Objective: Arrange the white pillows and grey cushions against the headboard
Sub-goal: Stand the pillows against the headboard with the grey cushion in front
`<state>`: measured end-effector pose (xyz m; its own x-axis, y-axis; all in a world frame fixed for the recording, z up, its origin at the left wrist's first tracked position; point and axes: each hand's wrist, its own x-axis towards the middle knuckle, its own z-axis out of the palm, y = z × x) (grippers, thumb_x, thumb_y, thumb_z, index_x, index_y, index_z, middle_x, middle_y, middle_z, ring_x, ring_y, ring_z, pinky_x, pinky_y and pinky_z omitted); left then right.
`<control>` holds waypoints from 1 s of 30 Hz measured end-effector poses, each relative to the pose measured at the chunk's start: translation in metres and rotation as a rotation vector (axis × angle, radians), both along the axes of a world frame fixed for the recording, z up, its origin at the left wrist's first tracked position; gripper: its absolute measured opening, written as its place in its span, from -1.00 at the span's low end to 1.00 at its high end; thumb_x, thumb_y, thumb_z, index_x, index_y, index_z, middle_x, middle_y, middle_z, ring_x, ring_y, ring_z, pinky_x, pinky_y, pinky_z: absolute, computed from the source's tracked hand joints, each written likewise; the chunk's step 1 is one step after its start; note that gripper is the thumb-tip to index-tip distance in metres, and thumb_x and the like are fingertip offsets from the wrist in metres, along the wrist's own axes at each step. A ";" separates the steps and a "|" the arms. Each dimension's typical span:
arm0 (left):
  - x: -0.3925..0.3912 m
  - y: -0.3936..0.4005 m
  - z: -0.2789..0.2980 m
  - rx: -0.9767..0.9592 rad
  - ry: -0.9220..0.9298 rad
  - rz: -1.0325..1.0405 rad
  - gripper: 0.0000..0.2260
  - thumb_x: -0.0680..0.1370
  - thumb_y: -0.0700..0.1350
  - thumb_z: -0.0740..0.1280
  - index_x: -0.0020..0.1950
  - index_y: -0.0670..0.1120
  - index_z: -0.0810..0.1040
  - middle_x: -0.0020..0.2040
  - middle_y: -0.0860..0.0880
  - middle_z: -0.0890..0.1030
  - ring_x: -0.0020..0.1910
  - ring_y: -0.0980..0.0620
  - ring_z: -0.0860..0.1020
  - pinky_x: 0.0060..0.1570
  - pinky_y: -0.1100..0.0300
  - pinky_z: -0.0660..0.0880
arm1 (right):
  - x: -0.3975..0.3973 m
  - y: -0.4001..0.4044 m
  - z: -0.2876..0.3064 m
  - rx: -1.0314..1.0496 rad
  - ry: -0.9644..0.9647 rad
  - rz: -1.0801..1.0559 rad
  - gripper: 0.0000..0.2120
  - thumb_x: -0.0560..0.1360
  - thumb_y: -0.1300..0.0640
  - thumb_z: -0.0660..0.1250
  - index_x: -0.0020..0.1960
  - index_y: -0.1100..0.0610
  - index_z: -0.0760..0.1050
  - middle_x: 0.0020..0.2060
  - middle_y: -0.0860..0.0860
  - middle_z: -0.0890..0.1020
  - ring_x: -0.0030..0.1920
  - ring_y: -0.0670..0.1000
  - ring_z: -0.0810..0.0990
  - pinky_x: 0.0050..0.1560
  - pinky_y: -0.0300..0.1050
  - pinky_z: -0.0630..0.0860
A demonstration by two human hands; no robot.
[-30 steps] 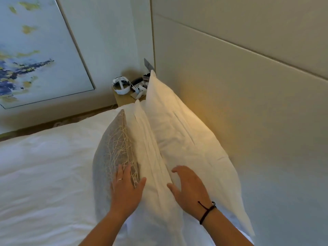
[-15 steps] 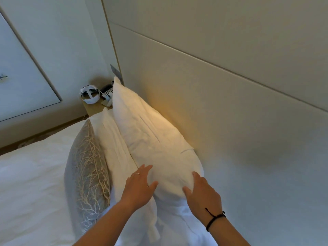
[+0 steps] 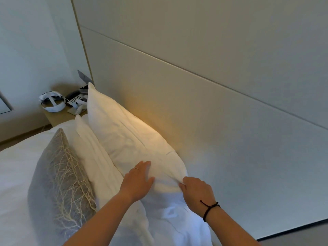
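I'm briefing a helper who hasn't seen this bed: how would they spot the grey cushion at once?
Start at the tall pale headboard and follow the row of upright bedding away from it: two white pillows, then the grey cushion standing at the front, on the bed side. It alone is grey, with a pale branching pattern down its edge.

Behind the pillows: the back pillow (image 3: 127,139) is leaning right on the headboard (image 3: 204,107), leaving no gap for a hand.
Between the pillows: the front pillow (image 3: 94,157) and the grey cushion (image 3: 60,183) are pressing close together.
Left side: the bed (image 3: 16,174) is lying wide and flat.
Far corner: the nightstand (image 3: 58,116) is holding small things.
Right side: the wall part is sitting bare.
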<state>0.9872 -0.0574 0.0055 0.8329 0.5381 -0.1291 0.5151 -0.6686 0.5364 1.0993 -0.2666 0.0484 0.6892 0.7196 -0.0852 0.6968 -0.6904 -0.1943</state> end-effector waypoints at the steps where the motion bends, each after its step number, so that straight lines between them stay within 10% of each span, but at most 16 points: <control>1: -0.002 0.003 -0.001 -0.005 -0.005 0.003 -0.40 0.56 0.24 0.20 0.56 0.10 0.16 0.58 0.02 0.19 0.50 -0.04 0.26 0.45 -0.03 0.25 | 0.000 0.001 0.003 0.005 -0.017 -0.004 -0.74 0.64 -0.09 0.02 -0.18 -0.03 0.26 -0.32 -0.11 0.40 -0.34 -0.01 0.40 -0.42 -0.17 0.19; 16: 0.002 0.054 0.013 -0.025 -0.027 0.100 -0.49 0.60 0.29 0.07 0.52 0.16 0.23 0.57 0.04 0.22 0.51 -0.06 0.25 0.46 -0.06 0.24 | 0.061 -0.013 0.016 -0.031 -0.115 -0.258 -0.65 0.63 -0.08 0.08 -0.28 -0.01 0.37 -0.39 -0.10 0.49 -0.43 -0.06 0.45 -0.47 -0.15 0.31; 26: 0.036 0.131 0.025 0.119 0.068 0.064 -0.57 0.66 0.09 0.08 0.54 0.11 0.20 0.59 0.05 0.16 0.49 -0.08 0.26 0.41 -0.05 0.30 | 0.049 0.076 0.027 -0.009 -0.066 0.035 -0.41 0.55 -0.27 0.15 0.48 0.00 0.21 0.25 -0.03 0.51 0.16 0.03 0.53 0.10 -0.10 0.48; 30: 0.061 0.179 0.036 0.275 0.139 -0.010 -0.54 0.64 -0.08 0.12 0.54 0.13 0.18 0.59 0.05 0.14 0.48 -0.08 0.27 0.37 -0.13 0.34 | 0.055 0.134 0.024 -0.002 0.086 0.086 -0.40 0.55 -0.29 0.14 0.49 -0.01 0.22 0.34 -0.02 0.46 0.29 0.05 0.47 0.24 -0.04 0.43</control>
